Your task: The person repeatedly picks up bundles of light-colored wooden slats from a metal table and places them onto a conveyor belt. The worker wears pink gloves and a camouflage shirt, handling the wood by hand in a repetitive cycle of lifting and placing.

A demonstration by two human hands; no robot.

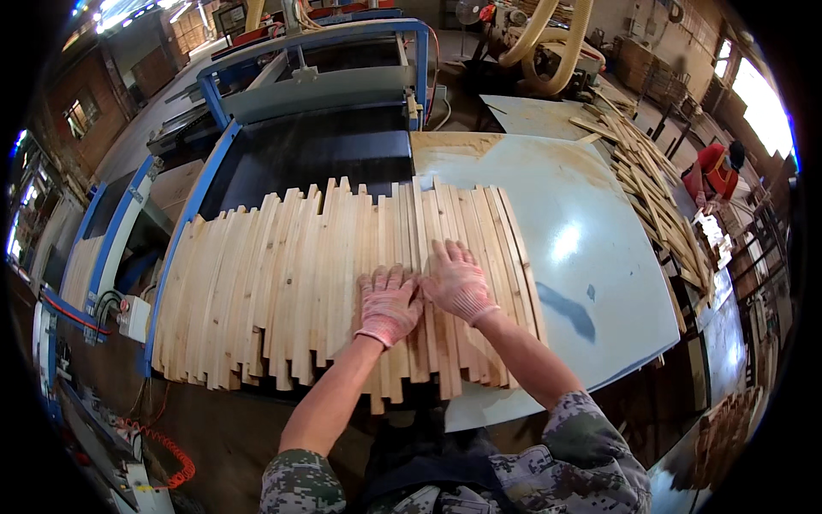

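A wide row of pale wooden strips [282, 283] lies side by side in front of me, their ends uneven at both the near and far edge. My left hand [390, 306], in a red-and-white knit work glove, rests flat on strips right of the row's middle, fingers stretched forward. Just to its right, my right hand [457, 280] wears a matching glove and lies palm down on the strips with its fingers spread. The two thumbs are close together. Neither hand grips a strip; the surfaces under the palms are hidden.
Beneath the strips are a dark conveyor belt [308, 154] with a blue frame [193, 206] and, at right, a pale sheet-topped table [591, 257]. A blue gantry [317, 36] spans the belt. Loose wood pieces [646, 193] are heaped beyond the table; a person in red [712, 176] is at far right.
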